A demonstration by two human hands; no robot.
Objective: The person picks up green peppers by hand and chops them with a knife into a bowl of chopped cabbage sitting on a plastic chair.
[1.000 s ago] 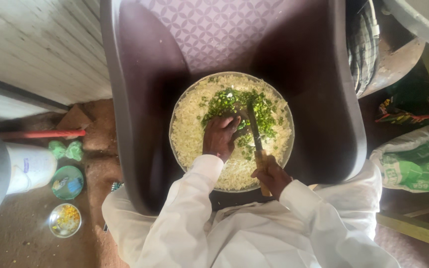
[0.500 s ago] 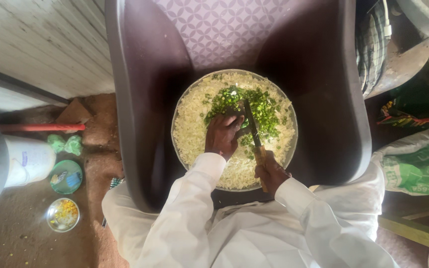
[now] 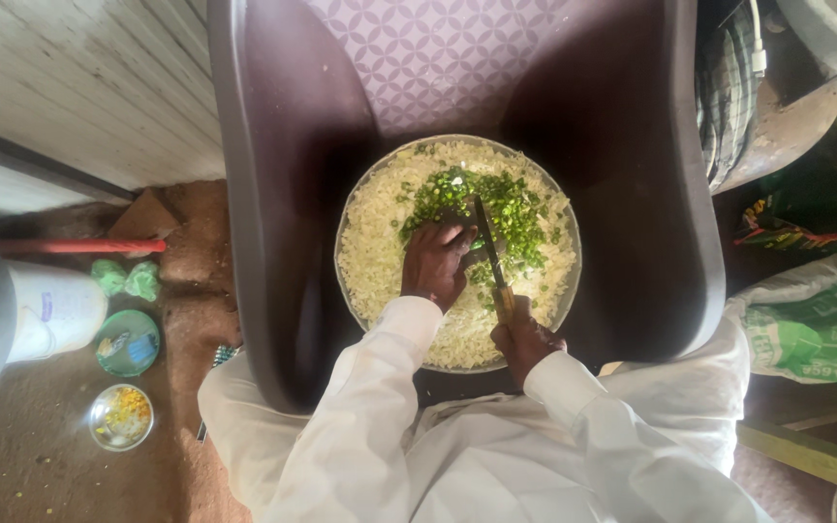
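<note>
Over round tray [image 3: 365, 203]: right hand [image 3: 525, 339] grips knife [image 3: 489, 247]; left hand [image 3: 435, 263] pinches greens [image 3: 506, 208].

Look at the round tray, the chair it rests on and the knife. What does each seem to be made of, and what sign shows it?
Round tray: probably metal, with a thin, pale grey rim that looks dull.
Chair: likely moulded plastic, dark brown and smooth, with rounded one-piece arms and soft sheen.
Knife: the blade looks like dark metal, thin and straight; the handle seems wooden, light brown, gripped by the right hand.
</note>
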